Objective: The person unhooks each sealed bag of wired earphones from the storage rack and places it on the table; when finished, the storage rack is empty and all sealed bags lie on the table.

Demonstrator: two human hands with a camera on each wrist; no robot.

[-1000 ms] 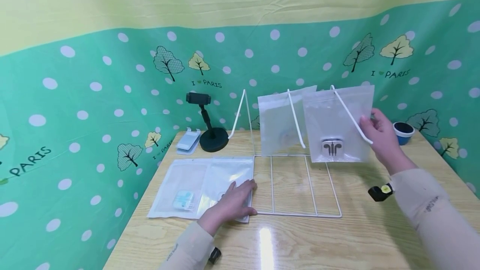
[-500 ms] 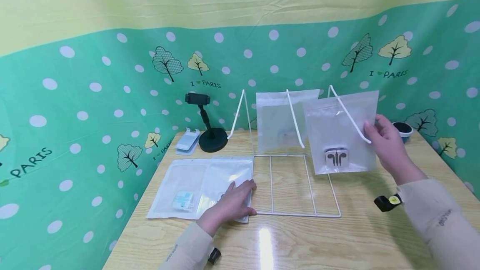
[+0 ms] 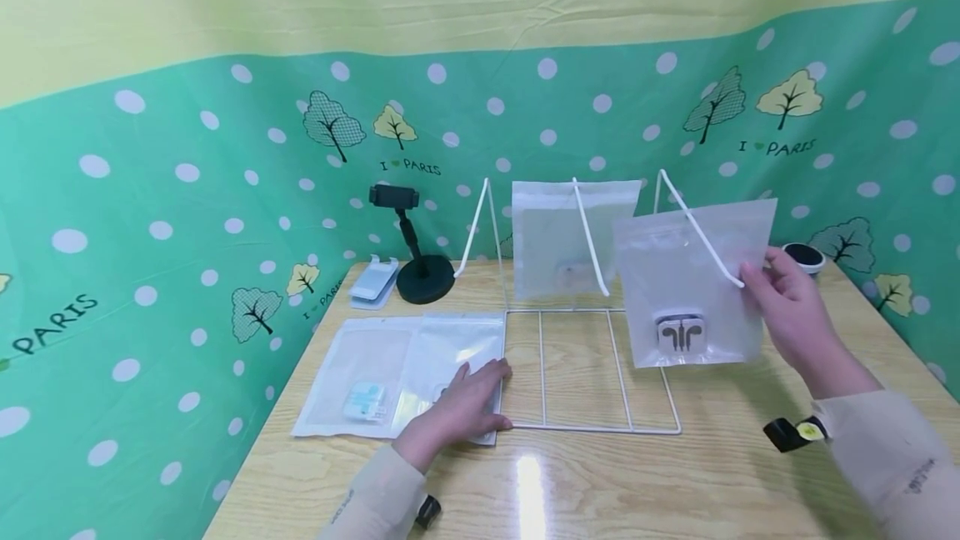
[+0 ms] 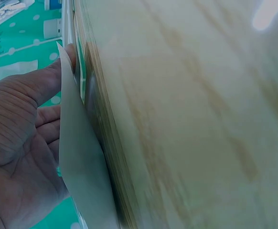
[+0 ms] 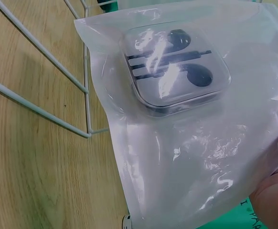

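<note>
My right hand (image 3: 797, 315) pinches the right edge of a translucent zip bag (image 3: 645, 273) with flat earphones in a square clear case (image 3: 681, 335) inside. This bag is tilted, and the right prong (image 3: 708, 244) of a white wire rack (image 3: 585, 429) crosses in front of it; whether the prong runs through its hole cannot be told. On the table my left hand (image 3: 461, 407) rests over the right side of a flat zip bag (image 3: 457, 340), fingertips at the rack's left edge. A pale bag edge (image 4: 81, 157) stands beside its thumb in the left wrist view.
Another zip bag (image 3: 547, 232) hangs at the middle prong; the left prong (image 3: 472, 227) is bare. Left lies a bag with a light-blue item (image 3: 366, 401). Behind are a black phone stand (image 3: 425, 277), a pale folding stand (image 3: 375, 282) and a small round container (image 3: 804, 257).
My right hand has moved right, down and nearer, bringing the earphone bag along the prong toward its front end. The bag at the middle prong has swung slightly. My left hand stays put.
</note>
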